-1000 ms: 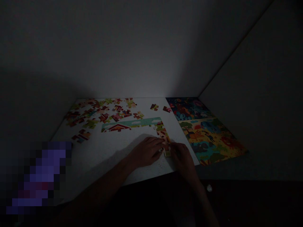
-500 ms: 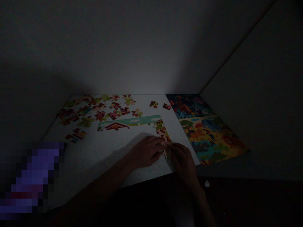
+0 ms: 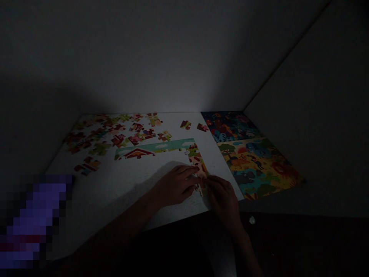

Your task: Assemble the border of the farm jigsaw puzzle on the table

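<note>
On the white table, joined jigsaw pieces form a corner: a sky-and-barn-roof strip [image 3: 161, 146] along the far side and a strip [image 3: 197, 156] running toward me on the right. My left hand [image 3: 179, 185] lies with its fingers stretched over the lower part of the right strip, pressing on it from the left. From the other side, my right hand [image 3: 222, 194] has its fingers drawn together on a jigsaw piece [image 3: 203, 191] at the strip's near end. My fingers partly cover that piece, and the light is very dim.
Several loose jigsaw pieces [image 3: 115, 134] lie in a heap at the far left. Single pieces [image 3: 185, 124] rest beyond the top strip. Finished animal puzzles [image 3: 256, 165] cover the right end. A wall [image 3: 161, 69] stands behind the table. A blurred purple shape [image 3: 37, 215] fills the lower left.
Both hands stay at the near end of the right strip, with only slight finger movement. The view has shifted a little; the joined pieces look unchanged.
</note>
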Available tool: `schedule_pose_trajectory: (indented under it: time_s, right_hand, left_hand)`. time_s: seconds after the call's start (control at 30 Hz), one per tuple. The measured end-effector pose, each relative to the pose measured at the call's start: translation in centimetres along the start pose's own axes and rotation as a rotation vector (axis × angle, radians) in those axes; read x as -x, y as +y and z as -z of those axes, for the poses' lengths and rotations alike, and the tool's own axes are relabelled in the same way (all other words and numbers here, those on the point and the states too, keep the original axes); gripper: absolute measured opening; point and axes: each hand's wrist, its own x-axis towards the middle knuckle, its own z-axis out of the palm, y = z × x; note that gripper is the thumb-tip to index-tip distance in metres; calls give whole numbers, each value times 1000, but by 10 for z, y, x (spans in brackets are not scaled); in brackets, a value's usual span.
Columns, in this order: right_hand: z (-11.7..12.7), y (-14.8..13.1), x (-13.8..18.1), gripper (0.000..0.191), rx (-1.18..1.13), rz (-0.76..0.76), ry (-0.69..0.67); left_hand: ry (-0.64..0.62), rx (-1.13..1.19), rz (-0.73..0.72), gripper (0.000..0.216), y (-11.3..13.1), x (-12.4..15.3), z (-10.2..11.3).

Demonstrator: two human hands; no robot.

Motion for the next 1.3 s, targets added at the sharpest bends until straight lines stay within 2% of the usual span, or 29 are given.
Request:
schedule_pose_trajectory:
  time_s: [0.23, 0.57, 1.3]
  right_hand:
    - [1, 0, 1, 25, 2, 14, -7]
    - [3, 1, 2, 28, -41, 18, -46]
    - [4, 1, 3, 27, -24, 19, -41]
  left_hand:
    - [31, -34, -39, 30, -1, 1, -2]
    - [13, 9, -50, 30, 0, -1, 0]
    - [-1, -29, -45, 30, 1, -1, 0]
